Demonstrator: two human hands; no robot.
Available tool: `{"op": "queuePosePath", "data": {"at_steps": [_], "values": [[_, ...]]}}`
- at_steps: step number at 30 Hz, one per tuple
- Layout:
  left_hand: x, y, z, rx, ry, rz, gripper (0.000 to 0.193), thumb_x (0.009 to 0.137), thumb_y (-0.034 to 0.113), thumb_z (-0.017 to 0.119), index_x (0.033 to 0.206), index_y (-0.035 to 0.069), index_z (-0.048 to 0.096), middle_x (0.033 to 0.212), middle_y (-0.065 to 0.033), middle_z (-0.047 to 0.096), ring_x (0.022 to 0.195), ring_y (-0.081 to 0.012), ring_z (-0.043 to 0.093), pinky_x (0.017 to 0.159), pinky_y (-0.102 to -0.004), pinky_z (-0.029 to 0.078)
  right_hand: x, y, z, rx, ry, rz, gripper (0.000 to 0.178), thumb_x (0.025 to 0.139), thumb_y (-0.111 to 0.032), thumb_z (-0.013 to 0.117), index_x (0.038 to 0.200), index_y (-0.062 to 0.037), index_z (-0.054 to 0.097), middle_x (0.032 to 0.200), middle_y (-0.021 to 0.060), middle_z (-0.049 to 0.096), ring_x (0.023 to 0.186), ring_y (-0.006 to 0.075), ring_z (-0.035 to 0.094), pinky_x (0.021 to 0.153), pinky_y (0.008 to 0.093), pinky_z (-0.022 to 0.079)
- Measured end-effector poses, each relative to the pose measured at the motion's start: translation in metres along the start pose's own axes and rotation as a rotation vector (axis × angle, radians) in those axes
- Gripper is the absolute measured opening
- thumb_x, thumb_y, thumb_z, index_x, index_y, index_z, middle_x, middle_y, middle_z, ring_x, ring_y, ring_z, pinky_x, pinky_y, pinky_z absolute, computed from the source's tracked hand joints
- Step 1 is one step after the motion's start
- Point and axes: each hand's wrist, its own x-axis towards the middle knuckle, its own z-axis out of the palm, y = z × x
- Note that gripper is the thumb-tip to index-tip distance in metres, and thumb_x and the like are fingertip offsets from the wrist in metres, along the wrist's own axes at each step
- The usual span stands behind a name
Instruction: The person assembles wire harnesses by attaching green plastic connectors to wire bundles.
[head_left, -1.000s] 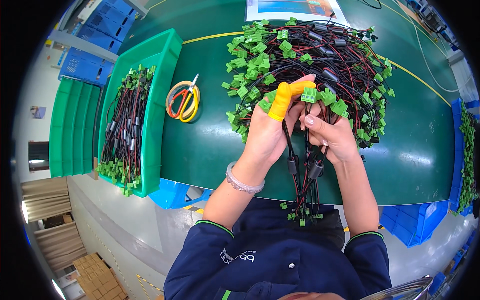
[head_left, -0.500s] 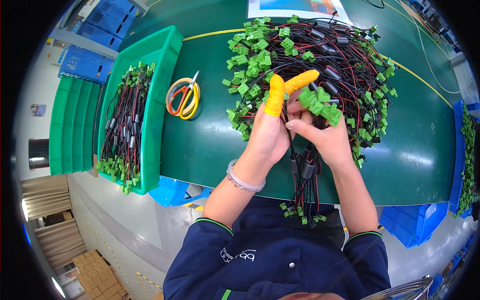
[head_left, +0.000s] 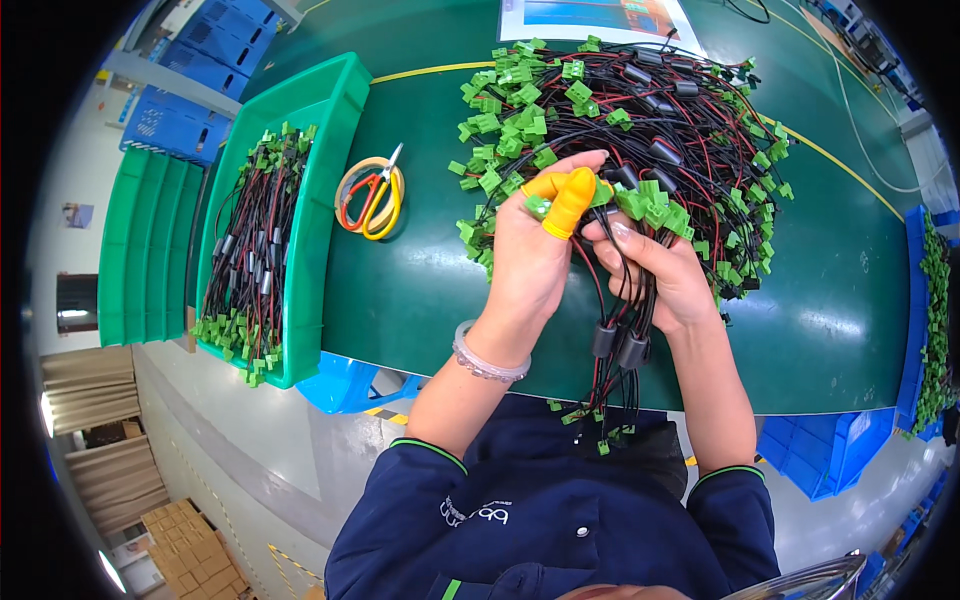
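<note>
My left hand, with yellow covers on its thumb and a finger, is closed in a pinch on a cable's green connector. My right hand grips a bundle of black and red cables. Green connectors stick out above its thumb, while dark cylindrical cores and more connectors hang below toward my lap. Right behind both hands lies a big heap of similar cables, green plugs around its edges. My right fingers are partly hidden behind the bundle.
Left on the green table lie scissors across a tape roll. A green bin beyond them holds cables. A printed sheet lies at the back. Blue bins stand off the right side.
My left thumb and finger have come together on a connector; they were apart before. The bundle in my right hand has shifted slightly right, its cables more spread out.
</note>
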Motion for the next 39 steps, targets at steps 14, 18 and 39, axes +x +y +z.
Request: {"op": "queuePosePath", "data": {"at_steps": [14,18,39], "values": [[-0.003,0.005,0.005,-0.225,-0.199,-0.158,0.043,0.087,0.025,0.056,0.119,-0.003,0.049,0.089,0.0014,0.058,0.060,-0.0030,0.042,0.057,-0.0181,0.037,0.001,0.004,0.000,0.030,0.073,-0.003,0.017,0.074,-0.007,0.069,0.084,-0.0055,0.054,0.071,0.0003,0.057,0.052,0.0038,0.046,0.043,0.0169,0.031],[-0.004,0.008,0.009,-0.227,-0.152,-0.178,0.040,0.089,0.026,0.052,0.117,-0.002,0.051,0.096,0.0008,0.057,0.064,-0.0034,0.042,0.059,-0.0176,0.037,0.002,0.005,0.005,-0.045,0.099,-0.046,0.018,0.073,-0.006,0.070,0.082,-0.0068,0.054,0.067,-0.0030,0.052,0.049,0.0029,0.043,0.042,0.0176,0.030],[-0.033,0.008,-0.005,0.178,-0.003,0.303,0.026,0.073,0.003,0.068,0.098,-0.002,0.062,0.129,-0.0149,0.043,0.101,-0.0179,0.054,0.084,-0.0293,0.045,-0.016,0.006,0.020,-0.466,0.168,-0.306,0.023,0.071,-0.007,0.072,0.091,-0.0016,0.061,0.081,0.0014,0.064,0.070,0.0071,0.057,0.067,0.0233,0.048]]}}
